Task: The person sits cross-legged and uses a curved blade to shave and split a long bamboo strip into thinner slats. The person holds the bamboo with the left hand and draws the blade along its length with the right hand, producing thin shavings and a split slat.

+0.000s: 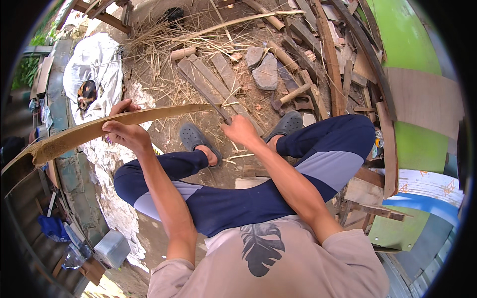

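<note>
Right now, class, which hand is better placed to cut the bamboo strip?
Likely the right hand: it holds the long knife at the bamboo strip's thin end; the left hand supports the strip.

Just past three o'clock in my view, orange lettering (449,187) stands in scattered bits on a white, blue-edged sheet (422,185); I can't make out any whole word.

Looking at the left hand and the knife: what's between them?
In the head view, the tapering part of the bamboo strip spans the stretch from the left hand to the knife.
</note>
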